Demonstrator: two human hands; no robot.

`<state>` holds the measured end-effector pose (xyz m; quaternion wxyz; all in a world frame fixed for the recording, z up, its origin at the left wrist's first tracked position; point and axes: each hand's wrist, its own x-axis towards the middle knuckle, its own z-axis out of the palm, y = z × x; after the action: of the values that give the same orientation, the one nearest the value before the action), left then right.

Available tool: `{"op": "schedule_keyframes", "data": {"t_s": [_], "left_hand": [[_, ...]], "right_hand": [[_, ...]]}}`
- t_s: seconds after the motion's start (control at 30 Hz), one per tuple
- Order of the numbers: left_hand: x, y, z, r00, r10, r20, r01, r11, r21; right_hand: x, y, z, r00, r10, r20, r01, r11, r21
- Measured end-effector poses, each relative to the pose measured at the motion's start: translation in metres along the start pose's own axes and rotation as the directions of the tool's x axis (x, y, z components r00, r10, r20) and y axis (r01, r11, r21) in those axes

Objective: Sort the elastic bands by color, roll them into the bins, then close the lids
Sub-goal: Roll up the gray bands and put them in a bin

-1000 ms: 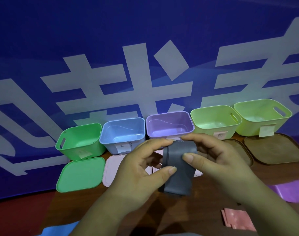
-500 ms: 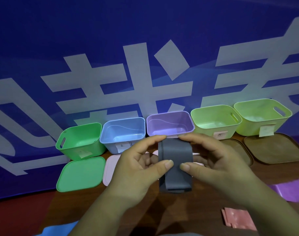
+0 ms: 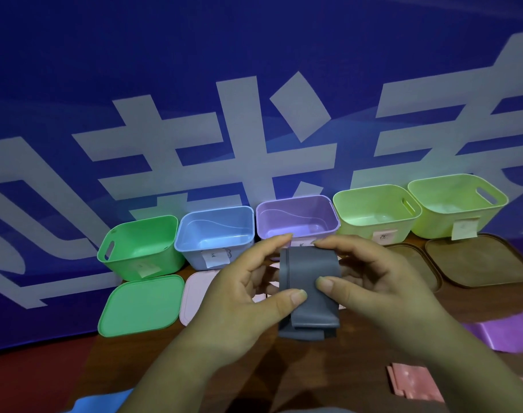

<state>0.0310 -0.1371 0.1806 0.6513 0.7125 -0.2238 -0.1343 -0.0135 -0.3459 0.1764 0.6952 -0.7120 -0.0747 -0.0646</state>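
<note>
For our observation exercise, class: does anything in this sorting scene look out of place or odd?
The grey band, held by left hand and right hand, matches none: green bin, blue bin, purple bin, two yellow-green bins. Nothing looks spilled or damaged.

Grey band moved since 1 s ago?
Yes, slightly. The grey band swung from tilted to straight, its top shifting left against the purple bin.

Both hands pinch a folded grey band above the table.

Blue banner with large white characters across upper frame; dark wooden tabletop below; red strip lower left.
</note>
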Motion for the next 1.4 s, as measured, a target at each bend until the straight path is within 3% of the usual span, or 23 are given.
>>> {"op": "schedule_keyframes", "data": {"t_s": [0.33,0.47,0.67,0.87,1.07,1.2,1.4], "left_hand": [[-0.008,0.002,-0.001,0.996,0.079,-0.042,-0.073,0.989,0.127],[-0.009,-0.001,0.001,0.994,0.07,-0.081,-0.063,0.994,0.09],[-0.011,-0.002,0.005,0.994,0.045,-0.103,-0.046,0.999,-0.016],[-0.014,0.002,0.007,0.992,0.046,-0.116,-0.059,0.993,-0.106],[-0.02,-0.003,0.006,0.995,0.004,-0.1,-0.013,0.995,-0.094],[-0.025,-0.006,0.0,0.999,0.013,-0.052,-0.01,0.999,0.049],[-0.034,-0.012,-0.013,0.983,0.184,0.009,-0.184,0.98,0.074]], "right_hand": [[-0.001,-0.004,0.004,0.999,0.024,-0.032,-0.025,0.999,-0.03],[-0.001,-0.004,0.005,0.998,0.065,-0.028,-0.068,0.989,-0.13],[-0.01,-0.008,0.008,1.0,-0.016,0.01,0.016,1.0,-0.019],[-0.017,-0.007,0.013,0.995,-0.095,-0.007,0.095,0.995,-0.025],[-0.022,-0.001,0.023,0.996,-0.039,-0.081,0.041,0.999,0.015],[-0.026,0.0,0.029,0.99,0.043,-0.133,-0.039,0.999,0.028],[-0.027,-0.004,0.048,0.962,0.219,-0.162,-0.176,0.953,0.247]]}}
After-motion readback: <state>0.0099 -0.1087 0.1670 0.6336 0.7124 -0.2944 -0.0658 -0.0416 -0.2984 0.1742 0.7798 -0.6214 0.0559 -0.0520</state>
